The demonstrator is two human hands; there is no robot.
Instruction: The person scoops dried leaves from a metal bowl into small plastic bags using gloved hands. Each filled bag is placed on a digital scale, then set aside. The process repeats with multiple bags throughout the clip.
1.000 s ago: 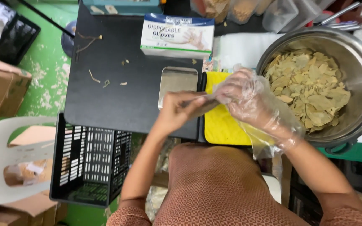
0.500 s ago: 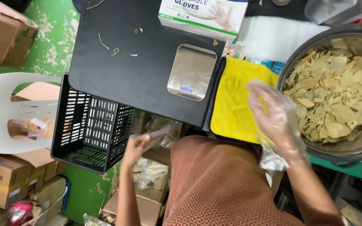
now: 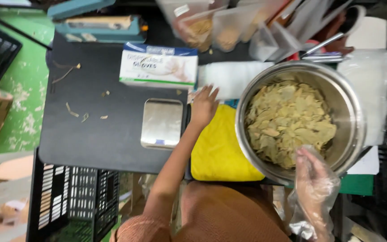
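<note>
The left hand (image 3: 204, 105) is bare, fingers spread open and holding nothing, reaching across the far edge of the yellow cloth (image 3: 218, 150) toward the white stack (image 3: 231, 76) that lies between the glove box (image 3: 160, 66) and the steel bowl (image 3: 352, 116). The right hand (image 3: 312, 172) wears a loose clear plastic glove and sits at the near rim of the bowl, fingers loosely curled over the dried leaves (image 3: 287, 123); whether it has any leaves pinched is hard to tell. The leaves fill the bowl, which stands at the right side of the table (image 3: 90, 139).

A small steel scale (image 3: 161, 124) sits just left of the cloth, its pan bare. A black crate (image 3: 68, 201) hangs at the near left edge of the table.

By the look of it, this is portioning work at the point of fetching something to fill. The next move seems to call for a light pinch on a single thin sheet from the stack, while the gloved hand waits at the leaves.
</note>
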